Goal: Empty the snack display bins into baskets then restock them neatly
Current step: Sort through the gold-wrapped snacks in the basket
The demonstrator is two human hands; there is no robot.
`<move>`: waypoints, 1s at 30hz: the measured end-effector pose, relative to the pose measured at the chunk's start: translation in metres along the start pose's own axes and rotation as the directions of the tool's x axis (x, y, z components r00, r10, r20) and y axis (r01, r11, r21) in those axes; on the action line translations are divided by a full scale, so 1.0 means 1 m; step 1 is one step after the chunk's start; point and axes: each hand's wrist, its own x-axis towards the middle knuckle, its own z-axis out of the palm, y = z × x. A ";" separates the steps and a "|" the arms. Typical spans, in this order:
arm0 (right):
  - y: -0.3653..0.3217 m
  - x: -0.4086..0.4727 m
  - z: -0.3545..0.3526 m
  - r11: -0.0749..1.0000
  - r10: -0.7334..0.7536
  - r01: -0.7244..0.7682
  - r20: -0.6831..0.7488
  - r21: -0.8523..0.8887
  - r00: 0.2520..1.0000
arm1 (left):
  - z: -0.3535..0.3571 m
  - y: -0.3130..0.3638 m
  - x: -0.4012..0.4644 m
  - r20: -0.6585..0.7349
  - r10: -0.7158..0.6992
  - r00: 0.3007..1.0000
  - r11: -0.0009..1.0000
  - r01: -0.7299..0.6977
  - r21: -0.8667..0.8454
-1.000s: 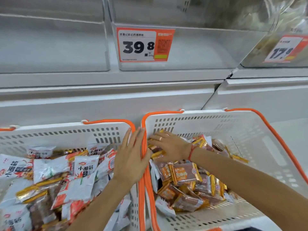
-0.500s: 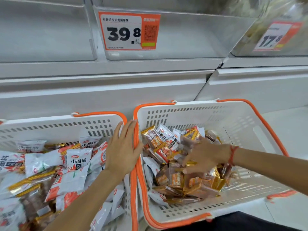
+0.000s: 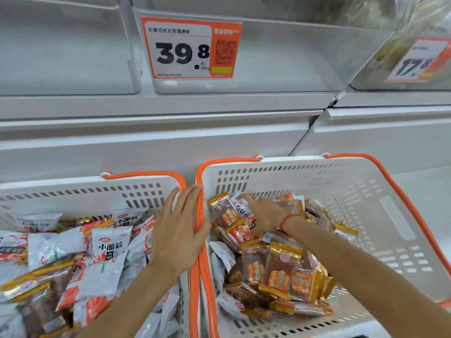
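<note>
Two white baskets with orange handles stand side by side below the display bins. The left basket [image 3: 73,189] holds mostly white and red snack packets [image 3: 109,247]. In the right basket [image 3: 366,191] lie several brown and gold packets [image 3: 280,264], with a few white ones mixed in. My left hand [image 3: 178,230] rests flat on the two touching orange rims, fingers straight. My right hand [image 3: 263,215] reaches into the far left corner of the right basket, palm down. Its fingertips lie over a white packet [image 3: 240,207], and its thumb is hidden.
Above the baskets, the clear bin [image 3: 280,57] with the 39.8 price tag [image 3: 188,48] holds nothing, as does the clear bin [image 3: 61,50] to its left. A bin at the upper right carries a 17.8 tag [image 3: 415,59]. A white cabinet front runs behind the baskets.
My right hand moved from the basket's far left to the middle of the pile, then back to the far left corner. My left hand stayed on the rims. The view dipped slightly.
</note>
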 end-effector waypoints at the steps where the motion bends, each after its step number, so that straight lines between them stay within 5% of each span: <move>1: 0.004 0.011 0.016 0.999 -0.002 0.000 -0.043 -0.049 0.999 | -0.001 0.001 0.000 -0.007 0.003 1.000 1.000 -0.003 -0.004; 4: 0.014 0.030 0.047 0.969 -0.119 0.095 -0.093 -0.230 0.988 | -0.005 0.005 -0.001 -0.026 -0.004 1.000 1.000 0.003 -0.023; 9: 0.026 -0.002 0.046 0.954 -0.116 0.040 -0.241 -0.297 0.963 | -0.006 0.003 -0.002 -0.002 0.000 1.000 1.000 0.000 -0.002; 14: 0.037 -0.064 0.013 0.999 0.003 0.019 -0.442 0.045 0.897 | -0.019 0.018 -0.006 0.006 -0.005 1.000 0.999 0.004 0.053; 16: 0.029 -0.094 0.000 0.949 0.103 0.080 -0.540 0.305 0.835 | -0.036 0.039 -0.012 0.054 -0.036 0.998 0.981 0.045 -0.187; 17: 0.021 -0.107 -0.006 0.884 0.146 0.163 -0.588 0.439 0.796 | -0.049 0.051 -0.015 0.121 -0.031 0.992 0.915 0.077 -0.395; 19: -0.003 -0.125 -0.017 0.695 0.202 0.365 -0.656 0.619 0.728 | -0.074 0.076 -0.018 0.246 0.021 0.969 0.631 0.178 -0.755; 22: -0.040 -0.127 -0.031 0.549 0.138 0.533 -0.699 0.644 0.702 | -0.089 0.094 -0.019 0.123 -0.024 0.992 0.351 0.123 -0.928; 27: -0.061 -0.111 -0.050 0.458 -0.023 0.583 -0.647 0.671 0.762 | -0.103 0.071 -0.017 -0.035 -0.264 0.964 0.200 0.019 -0.980; 30: -0.039 -0.086 -0.039 0.525 0.089 0.498 -0.627 0.690 0.774 | -0.107 0.031 -0.017 -0.032 -0.378 0.925 0.218 0.055 -0.974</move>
